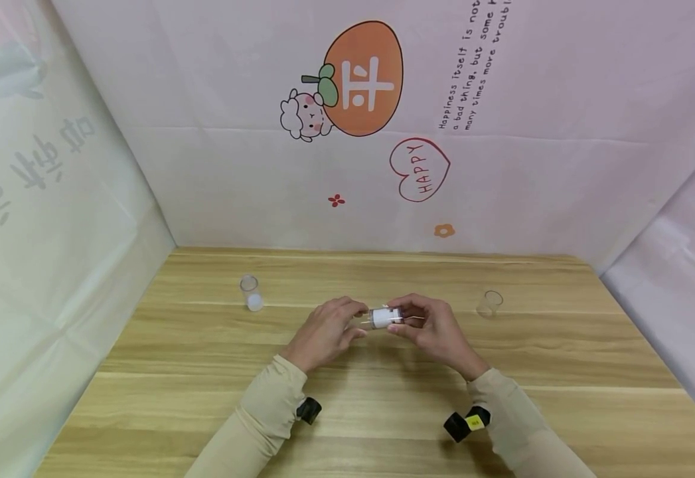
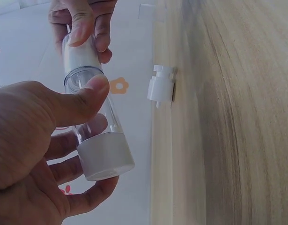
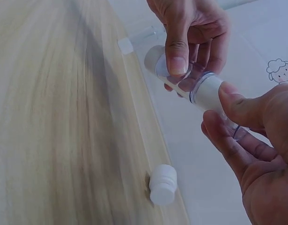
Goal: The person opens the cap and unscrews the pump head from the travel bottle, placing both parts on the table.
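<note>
Both hands hold a clear cylindrical bottle (image 2: pixel 116 123) between them, tilted above the table. My left hand (image 1: pixel 326 332) grips its clear body near a thick white base (image 2: pixel 106 157), thumb on the side. My right hand (image 1: pixel 433 325) pinches the white sleeve (image 1: pixel 386 317) at the other end, between thumb and fingers. The two parts meet at a clear ringed collar (image 2: pixel 83 75); whether they are fully joined I cannot tell. Close beyond the hands, a white pump head (image 3: pixel 163 184) stands on the table, seen in both wrist views.
A clear tube with a white end (image 1: pixel 251 293) lies at the table's back left. Toward the back right is a clear cap (image 1: pixel 490 303). White printed sheets (image 1: pixel 233 186) wall the wooden table (image 1: pixel 204 372) at the back and sides.
</note>
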`<action>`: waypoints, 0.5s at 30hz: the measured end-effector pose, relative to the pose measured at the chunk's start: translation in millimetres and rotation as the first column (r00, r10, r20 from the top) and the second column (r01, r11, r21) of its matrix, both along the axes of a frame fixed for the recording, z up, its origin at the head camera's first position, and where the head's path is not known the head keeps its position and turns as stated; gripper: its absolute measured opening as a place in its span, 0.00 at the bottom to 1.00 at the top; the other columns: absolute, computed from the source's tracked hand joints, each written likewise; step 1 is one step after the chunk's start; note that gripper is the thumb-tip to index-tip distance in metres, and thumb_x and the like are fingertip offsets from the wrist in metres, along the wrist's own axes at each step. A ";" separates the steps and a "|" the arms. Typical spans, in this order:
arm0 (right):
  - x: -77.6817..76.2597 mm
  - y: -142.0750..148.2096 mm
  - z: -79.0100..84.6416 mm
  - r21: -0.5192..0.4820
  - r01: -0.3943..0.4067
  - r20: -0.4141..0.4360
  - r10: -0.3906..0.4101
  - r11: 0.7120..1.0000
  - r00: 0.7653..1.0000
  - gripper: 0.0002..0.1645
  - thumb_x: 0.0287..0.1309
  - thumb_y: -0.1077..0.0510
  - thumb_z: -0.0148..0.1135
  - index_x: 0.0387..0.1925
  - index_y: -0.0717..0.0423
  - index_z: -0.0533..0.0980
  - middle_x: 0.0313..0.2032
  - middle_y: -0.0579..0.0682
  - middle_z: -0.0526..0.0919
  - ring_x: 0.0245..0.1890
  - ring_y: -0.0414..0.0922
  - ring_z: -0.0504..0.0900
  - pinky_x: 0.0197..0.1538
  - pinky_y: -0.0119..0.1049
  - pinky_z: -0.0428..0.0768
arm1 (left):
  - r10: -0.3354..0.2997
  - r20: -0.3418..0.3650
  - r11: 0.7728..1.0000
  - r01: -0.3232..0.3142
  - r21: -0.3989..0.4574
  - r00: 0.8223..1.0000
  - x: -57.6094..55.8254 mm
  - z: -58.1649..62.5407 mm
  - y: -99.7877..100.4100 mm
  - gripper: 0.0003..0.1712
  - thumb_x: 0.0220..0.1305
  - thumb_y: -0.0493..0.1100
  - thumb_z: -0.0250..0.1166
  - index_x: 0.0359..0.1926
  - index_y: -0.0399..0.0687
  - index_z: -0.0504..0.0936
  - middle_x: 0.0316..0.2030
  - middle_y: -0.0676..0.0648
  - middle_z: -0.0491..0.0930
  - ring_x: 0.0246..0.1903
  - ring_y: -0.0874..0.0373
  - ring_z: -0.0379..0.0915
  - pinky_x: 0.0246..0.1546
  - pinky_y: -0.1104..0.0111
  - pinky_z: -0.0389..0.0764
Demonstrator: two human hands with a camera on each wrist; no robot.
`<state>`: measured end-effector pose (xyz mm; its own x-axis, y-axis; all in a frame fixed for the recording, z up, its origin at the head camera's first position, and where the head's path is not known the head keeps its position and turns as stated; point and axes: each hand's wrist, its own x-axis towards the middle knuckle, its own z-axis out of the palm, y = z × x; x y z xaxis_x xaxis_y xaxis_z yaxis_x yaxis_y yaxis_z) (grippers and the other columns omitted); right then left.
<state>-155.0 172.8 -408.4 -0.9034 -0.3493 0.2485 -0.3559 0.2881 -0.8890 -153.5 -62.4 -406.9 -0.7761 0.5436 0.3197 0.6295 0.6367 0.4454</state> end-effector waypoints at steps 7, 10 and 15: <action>2.4 1.2 3.9 0.074 -0.020 -0.035 0.023 0.997 0.999 0.18 0.55 0.69 0.73 0.48 0.61 0.82 0.45 0.58 0.85 0.42 0.51 0.87 0.44 0.37 0.86 | -0.053 0.070 0.999 0.052 0.014 0.996 -1.3 1.3 -0.6 0.21 0.62 0.39 0.73 0.55 0.39 0.82 0.46 0.42 0.84 0.42 0.50 0.81 0.43 0.59 0.82; 3.3 1.9 5.3 0.090 -0.036 -0.042 0.040 0.995 0.998 0.18 0.55 0.70 0.72 0.49 0.62 0.82 0.45 0.57 0.84 0.43 0.52 0.86 0.45 0.38 0.86 | -0.055 0.104 0.998 0.055 0.004 0.993 -1.5 1.3 -0.4 0.22 0.62 0.39 0.73 0.56 0.39 0.82 0.46 0.41 0.84 0.42 0.50 0.81 0.43 0.60 0.82; 2.3 3.2 5.0 0.100 -0.045 -0.038 0.049 0.994 0.998 0.20 0.55 0.72 0.72 0.50 0.63 0.80 0.47 0.58 0.84 0.44 0.53 0.86 0.46 0.39 0.85 | -0.035 0.124 0.999 0.037 -0.007 0.992 -1.8 -0.4 -0.8 0.22 0.62 0.41 0.74 0.56 0.40 0.83 0.47 0.43 0.84 0.44 0.51 0.81 0.45 0.60 0.82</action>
<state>-152.6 176.0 -403.4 -0.8755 -0.4158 0.2461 -0.4057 0.3560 -0.8418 -155.3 -63.2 -407.3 -0.7892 0.5744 0.2173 0.5924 0.6189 0.5157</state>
